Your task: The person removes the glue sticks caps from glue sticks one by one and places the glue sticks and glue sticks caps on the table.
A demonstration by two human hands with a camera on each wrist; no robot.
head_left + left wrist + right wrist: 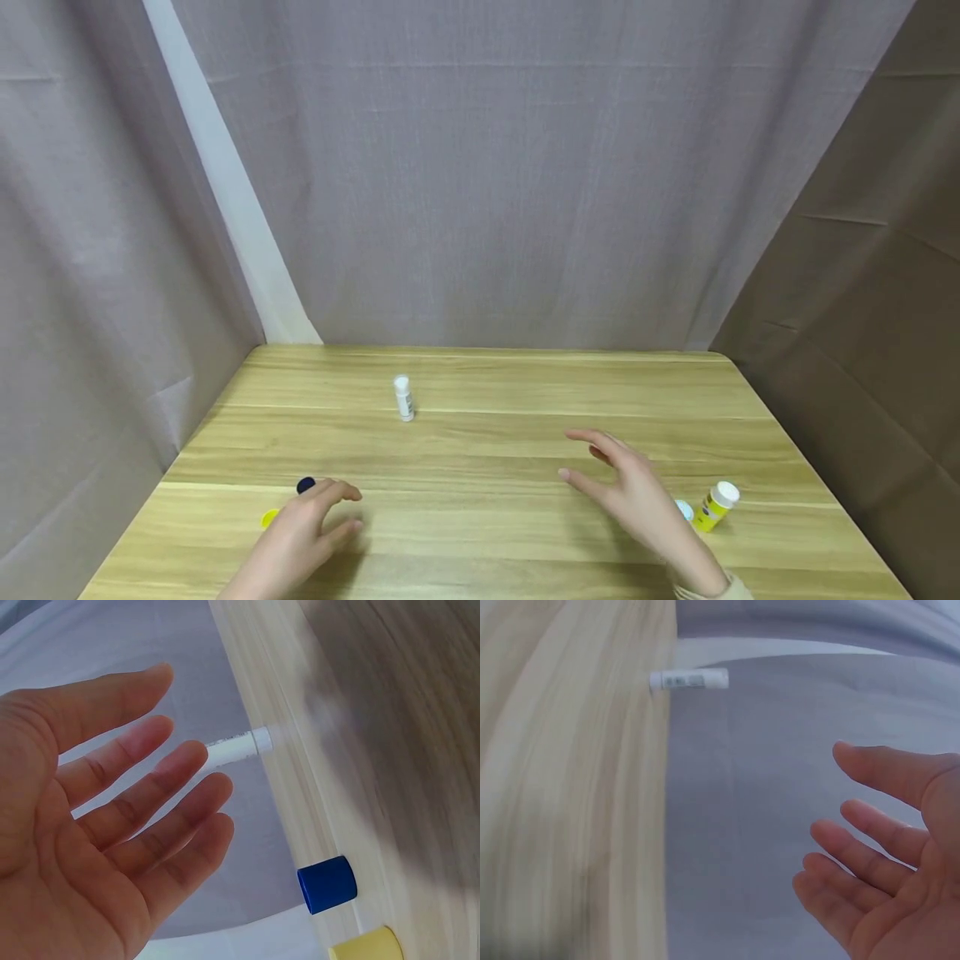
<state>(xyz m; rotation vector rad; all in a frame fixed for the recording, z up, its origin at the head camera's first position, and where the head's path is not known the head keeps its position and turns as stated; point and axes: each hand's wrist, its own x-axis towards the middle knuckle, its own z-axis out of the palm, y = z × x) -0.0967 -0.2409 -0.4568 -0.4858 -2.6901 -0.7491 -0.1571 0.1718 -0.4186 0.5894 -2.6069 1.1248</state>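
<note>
My left hand [296, 533] hovers over the table's left part, fingers loosely bent and holding nothing. Just beyond it are a dark blue cap [306, 484] and a yellow cap [269, 517], both partly covered by the hand in the head view. Over the right part hangs my right hand [626, 487], thumb and fingers apart with nothing between them. A white glue stick [404, 398] stands upright farther back, left of the middle. Close to my right wrist, a yellow glue stick [714, 507] with a white top stands beside a pale blue round-topped thing [684, 509], mostly hidden behind the wrist.
The wooden table [480, 467] has rounded back corners. Grey curtains [480, 183] hang behind it and on the left, with a white strip [232, 167] between them. A darker curtain [877, 275] runs along the right side.
</note>
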